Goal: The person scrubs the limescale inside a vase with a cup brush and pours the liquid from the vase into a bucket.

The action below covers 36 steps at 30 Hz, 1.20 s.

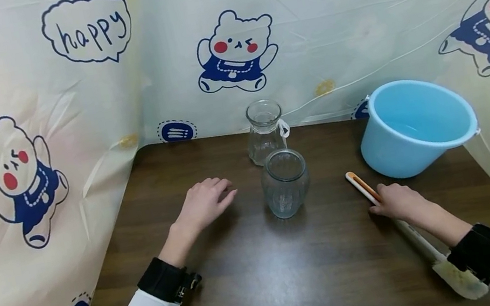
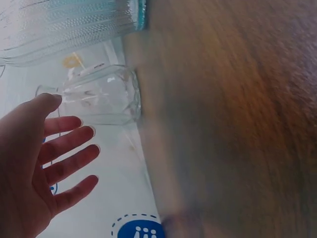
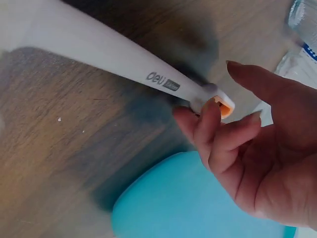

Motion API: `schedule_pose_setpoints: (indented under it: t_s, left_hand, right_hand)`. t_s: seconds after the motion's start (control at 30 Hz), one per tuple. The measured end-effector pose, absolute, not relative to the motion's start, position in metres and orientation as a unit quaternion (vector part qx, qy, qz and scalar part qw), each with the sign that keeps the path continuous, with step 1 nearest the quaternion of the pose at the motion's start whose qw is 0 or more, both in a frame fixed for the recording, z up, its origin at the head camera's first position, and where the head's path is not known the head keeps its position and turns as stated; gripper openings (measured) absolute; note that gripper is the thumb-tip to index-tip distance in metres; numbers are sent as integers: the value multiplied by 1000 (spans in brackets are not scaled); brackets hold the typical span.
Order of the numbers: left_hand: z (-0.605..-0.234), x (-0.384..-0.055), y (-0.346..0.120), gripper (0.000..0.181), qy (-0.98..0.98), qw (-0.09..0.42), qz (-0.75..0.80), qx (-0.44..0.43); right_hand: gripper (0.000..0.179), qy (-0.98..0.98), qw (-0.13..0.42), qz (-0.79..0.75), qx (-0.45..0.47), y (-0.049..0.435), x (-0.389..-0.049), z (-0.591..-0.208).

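Note:
My right hand (image 1: 398,202) is at the white handle of a long-handled brush (image 1: 416,235), its thumb and fingers on either side of it. The handle's orange-striped end points away from me; the pale yellowish head lies near my right cuff. In the right wrist view, curled fingertips (image 3: 210,111) meet the handle (image 3: 143,69), the thumb standing off it. My left hand (image 1: 205,204) hovers over the table with fingers loosely extended, holding nothing. To its right stands an upright ribbed glass jar (image 1: 286,186), and behind that a clear glass vase (image 1: 266,133) with a white bow.
A light blue bucket (image 1: 392,149) stands at the back right, beyond my right hand. The brown wooden table (image 1: 258,282) meets printed cloth (image 1: 319,41) at the back and sides.

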State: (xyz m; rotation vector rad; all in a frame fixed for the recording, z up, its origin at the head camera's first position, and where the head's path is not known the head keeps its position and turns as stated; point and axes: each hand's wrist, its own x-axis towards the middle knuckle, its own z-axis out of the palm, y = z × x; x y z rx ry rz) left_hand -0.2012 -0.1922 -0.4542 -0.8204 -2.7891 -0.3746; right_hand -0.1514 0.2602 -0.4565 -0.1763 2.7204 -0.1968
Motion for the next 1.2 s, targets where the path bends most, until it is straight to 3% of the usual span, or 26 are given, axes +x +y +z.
schedule_pose_setpoints:
  t_s: [0.27, 0.53, 1.2]
  left_hand:
    - [-458, -197, -196, 34, -946, 106, -117, -282]
    - [-462, -196, -194, 29, -942, 108, -119, -293]
    - [-464, -191, -190, 31, -941, 97, -104, -308]
  right_hand:
    - [23, 976, 190, -44, -96, 261, -160, -461]
    - [27, 972, 129, -152, -124, 250, -169, -435]
    - [41, 902, -181, -321, -224, 189, -172, -294]
